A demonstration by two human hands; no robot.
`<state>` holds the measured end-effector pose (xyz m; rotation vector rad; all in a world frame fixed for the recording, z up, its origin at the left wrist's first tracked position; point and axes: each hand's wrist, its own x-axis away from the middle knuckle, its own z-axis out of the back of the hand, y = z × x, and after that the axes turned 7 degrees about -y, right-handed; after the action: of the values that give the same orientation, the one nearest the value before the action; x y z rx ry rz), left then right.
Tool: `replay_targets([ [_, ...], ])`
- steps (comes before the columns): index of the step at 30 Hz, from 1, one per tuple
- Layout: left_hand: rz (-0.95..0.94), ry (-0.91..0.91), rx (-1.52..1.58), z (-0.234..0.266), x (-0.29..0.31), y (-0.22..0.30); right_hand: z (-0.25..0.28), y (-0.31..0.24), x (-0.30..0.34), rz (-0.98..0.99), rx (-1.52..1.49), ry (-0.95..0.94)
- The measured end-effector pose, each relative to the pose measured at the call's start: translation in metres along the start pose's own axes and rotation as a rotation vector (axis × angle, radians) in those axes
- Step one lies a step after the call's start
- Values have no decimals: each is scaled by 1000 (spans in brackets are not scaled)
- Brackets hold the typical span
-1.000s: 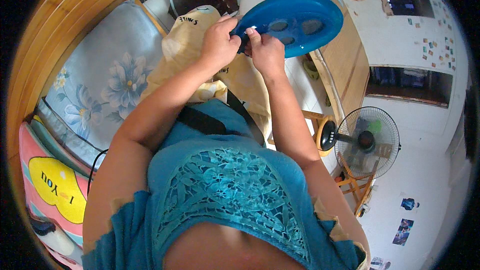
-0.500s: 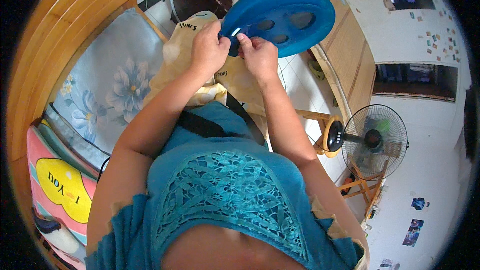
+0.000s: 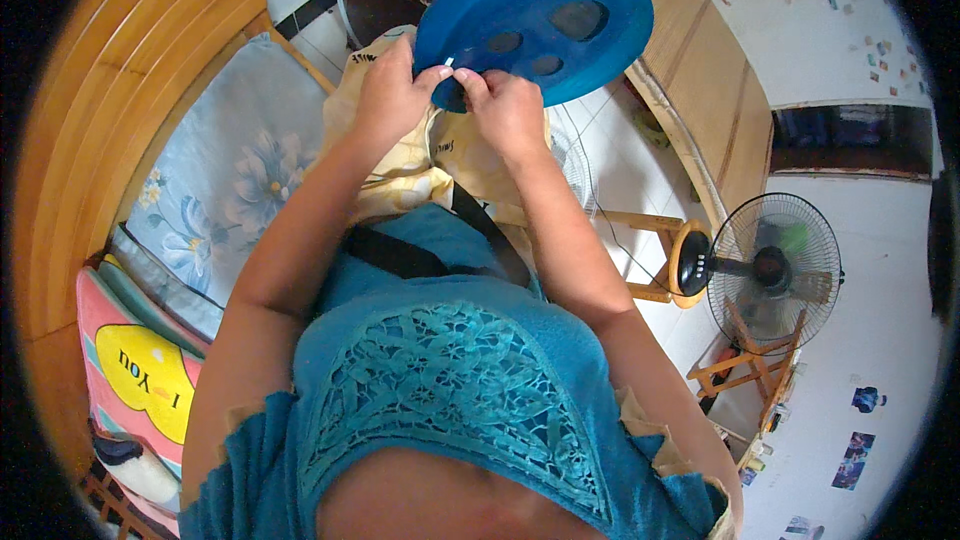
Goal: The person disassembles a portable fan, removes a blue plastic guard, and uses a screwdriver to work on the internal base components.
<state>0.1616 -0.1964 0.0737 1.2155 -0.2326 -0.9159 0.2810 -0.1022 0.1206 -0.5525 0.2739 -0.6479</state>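
Note:
A large round blue plastic disc (image 3: 500, 0) is held up in front of me, tilted, with a raised rim and several dark round openings or patches. My left hand (image 3: 388, 95) is closed at its lower left edge, the thumb pointing right. Beside it, my right hand (image 3: 508, 112) pinches at the lower edge, its thumb close to the left one. A small white piece (image 3: 448, 62) shows on the disc just above the thumbtips. The fingers behind the edge are hidden. Yellow patterned cloth (image 3: 400, 175) covers my lap below the hands.
To the left, a wooden bench (image 3: 190, 0) bears a blue flowered cushion (image 3: 240, 150) and a pink and yellow cushion (image 3: 140, 370). A standing fan (image 3: 770, 270) sits on a wooden stool (image 3: 690, 230) at the right. Beyond the disc, a bamboo-mat-topped table (image 3: 715, 80) runs along the right.
The disc and both hands have shifted slightly up and left in the view. My left thumb has straightened rightward, close to my right thumb. The surroundings have shifted a little with the view.

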Motion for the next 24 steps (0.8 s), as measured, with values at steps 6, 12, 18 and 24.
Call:
replay_targets([
  [6,9,-63,248,7,-1,-26,13,92,31,-250,-766,337],
  [12,156,-125,179,22,6,-7,6,86,3,-87,-1225,91],
  [18,138,-41,90,20,5,3,-5,90,-5,21,-990,149],
  [24,71,-2,114,22,1,1,-11,76,-2,-46,-712,338],
])
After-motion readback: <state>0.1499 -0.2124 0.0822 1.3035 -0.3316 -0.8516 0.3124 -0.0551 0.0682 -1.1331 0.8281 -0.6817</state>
